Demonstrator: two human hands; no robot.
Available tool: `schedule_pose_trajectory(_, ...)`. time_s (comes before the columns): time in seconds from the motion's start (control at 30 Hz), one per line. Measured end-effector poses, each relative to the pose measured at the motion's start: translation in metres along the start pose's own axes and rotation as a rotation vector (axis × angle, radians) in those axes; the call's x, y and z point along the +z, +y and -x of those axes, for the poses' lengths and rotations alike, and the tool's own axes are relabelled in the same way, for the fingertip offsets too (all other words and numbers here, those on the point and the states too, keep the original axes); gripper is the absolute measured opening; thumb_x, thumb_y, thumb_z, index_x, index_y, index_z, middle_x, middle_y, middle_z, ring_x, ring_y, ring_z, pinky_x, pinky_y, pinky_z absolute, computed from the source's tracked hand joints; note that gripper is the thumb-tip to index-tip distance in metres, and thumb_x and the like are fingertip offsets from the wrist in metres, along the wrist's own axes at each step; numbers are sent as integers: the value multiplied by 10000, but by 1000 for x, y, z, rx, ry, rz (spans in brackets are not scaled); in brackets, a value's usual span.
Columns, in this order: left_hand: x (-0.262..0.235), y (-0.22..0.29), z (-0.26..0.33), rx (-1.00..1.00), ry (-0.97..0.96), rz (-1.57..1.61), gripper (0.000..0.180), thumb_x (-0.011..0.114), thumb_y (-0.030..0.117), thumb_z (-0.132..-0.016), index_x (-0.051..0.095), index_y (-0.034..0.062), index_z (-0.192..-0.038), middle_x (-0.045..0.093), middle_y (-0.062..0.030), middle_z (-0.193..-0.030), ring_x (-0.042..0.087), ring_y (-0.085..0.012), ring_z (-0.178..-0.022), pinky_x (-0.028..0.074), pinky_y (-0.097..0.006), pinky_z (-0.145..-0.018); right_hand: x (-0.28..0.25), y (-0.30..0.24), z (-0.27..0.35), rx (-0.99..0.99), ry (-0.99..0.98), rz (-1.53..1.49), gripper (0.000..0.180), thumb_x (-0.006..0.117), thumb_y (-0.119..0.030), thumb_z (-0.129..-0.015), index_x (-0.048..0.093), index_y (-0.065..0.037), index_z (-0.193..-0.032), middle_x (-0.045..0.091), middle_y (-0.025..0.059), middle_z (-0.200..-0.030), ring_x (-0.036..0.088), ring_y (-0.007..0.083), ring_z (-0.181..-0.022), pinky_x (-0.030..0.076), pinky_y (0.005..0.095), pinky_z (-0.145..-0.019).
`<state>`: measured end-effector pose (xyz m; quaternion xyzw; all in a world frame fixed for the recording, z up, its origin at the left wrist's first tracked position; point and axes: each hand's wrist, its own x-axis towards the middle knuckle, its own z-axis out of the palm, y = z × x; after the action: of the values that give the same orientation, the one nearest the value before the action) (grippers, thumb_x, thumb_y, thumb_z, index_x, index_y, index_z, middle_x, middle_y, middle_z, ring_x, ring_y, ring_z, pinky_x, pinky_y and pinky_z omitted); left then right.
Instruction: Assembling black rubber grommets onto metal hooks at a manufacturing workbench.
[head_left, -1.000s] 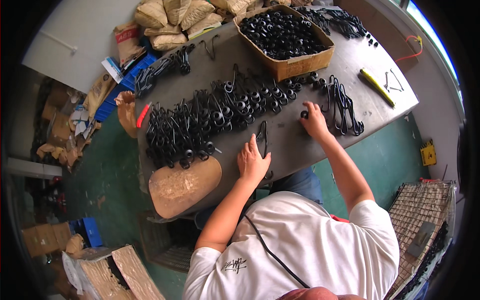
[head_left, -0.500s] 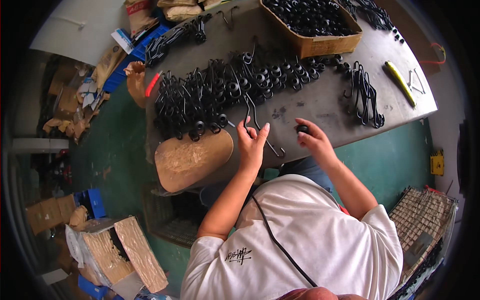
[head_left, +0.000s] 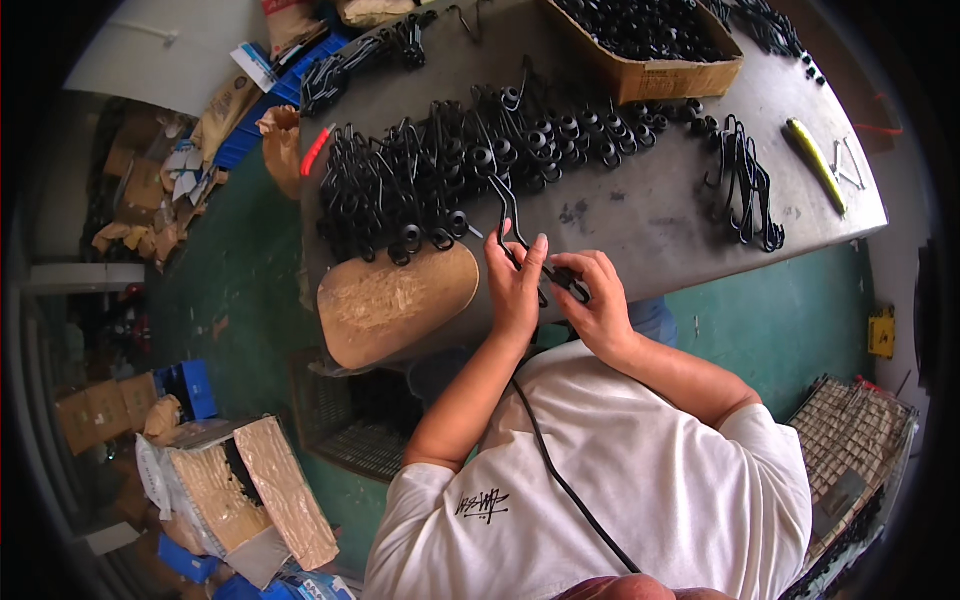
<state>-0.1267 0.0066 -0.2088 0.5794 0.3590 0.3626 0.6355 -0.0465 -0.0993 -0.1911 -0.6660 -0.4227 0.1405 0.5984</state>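
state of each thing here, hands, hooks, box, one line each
left hand: gripping a black hook
right hand: pinching a small black part
cardboard box: open, full of black parts
hook pile: loose on the table
yellow tool: lying flat

Both bare forearms rise from the lower edge and converge. The left hand (head_left: 516,285) stands upright, fingers (head_left: 538,252) extended. The right hand (head_left: 597,300) sits just beside it, fingers curled inward, pinching.

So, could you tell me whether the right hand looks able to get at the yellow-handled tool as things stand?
Probably not without leaning: the right hand holds a black hanger at the near table edge, and the yellow-handled tool lies far off right, though nothing blocks it.
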Motion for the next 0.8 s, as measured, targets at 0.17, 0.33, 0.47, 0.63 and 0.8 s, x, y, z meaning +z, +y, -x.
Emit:
schedule_pose_trajectory(0.17,1,0,0,-29,10,30,606,685,264,-930,371,-23,-1360,418,16,-826,398,-56,-732,356,-189,-655,0,0,-4,20,-4,0,345,716,-24,-760,619,-42,-1091,608,116,-968,592,301,-907,479,385,-819)
schedule_pose_trajectory(0.33,2,-2,0,-39,-4,40,601,676,265,-938,368,-23,-1366,415,21,-820,393,-54,-728,343,-192,-639,0,2,-3,29,-15,-8,325,709,-30,-767,615,-32,-1078,605,122,-960,599,305,-898,486,382,-805)
schedule_pose_trajectory(0.47,2,-2,0,-30,-4,23,603,677,263,-937,367,-24,-1368,412,22,-821,392,-54,-735,339,-188,-650,-1,1,-4,59,-42,-9,316,700,-22,-765,606,-26,-1067,607,119,-957,601,300,-896,488,382,-804)
schedule_pose_trajectory(0.63,-2,-4,-3,-37,28,4,609,683,258,-932,365,-25,-1367,411,20,-825,392,-54,-744,342,-183,-665,-4,5,-4,18,-27,-125,340,677,38,-774,606,-31,-1099,609,101,-1035,591,232,-940,478,325,-834)
schedule_pose_trajectory(0.8,-3,-5,-3,-17,5,-12,606,686,254,-928,368,-25,-1362,410,19,-835,394,-54,-746,346,-183,-665,-9,0,-4,-7,-73,-17,361,671,70,-766,599,-31,-1105,596,91,-1105,583,213,-973,472,310,-867)
